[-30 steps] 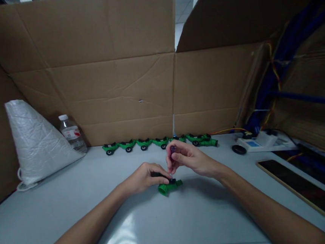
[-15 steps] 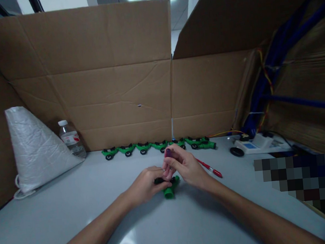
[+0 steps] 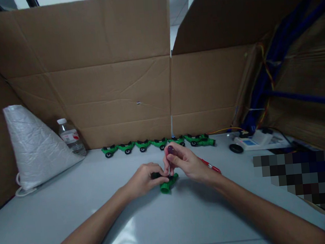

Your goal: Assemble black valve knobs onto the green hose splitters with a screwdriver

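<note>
A small green-and-black toy vehicle (image 3: pixel 165 188) is on the grey table in front of me. My left hand (image 3: pixel 145 179) is closed on its black part from the left, fingers above and thumb in front. My right hand (image 3: pixel 185 162) grips a small screwdriver (image 3: pixel 170 150) by its dark red handle, upright. The thin shaft points down at the black part of the toy; whether its tip sits in a screw is too small to tell. Behind my right wrist lies a red pen-like tool (image 3: pixel 211 166), partly hidden.
Several green toy vehicles (image 3: pixel 143 145) stand in a row along the cardboard wall (image 3: pixel 113 84). At the left are a silvery bag (image 3: pixel 40 151) and a water bottle (image 3: pixel 71 137). A power strip (image 3: pixel 266 141) and a black ring (image 3: pixel 236 148) lie at the right.
The toy has turned slightly and shifted a little left and up in view. The screwdriver handle has moved slightly right. Both hands keep their grips, and the view has tilted a little.
</note>
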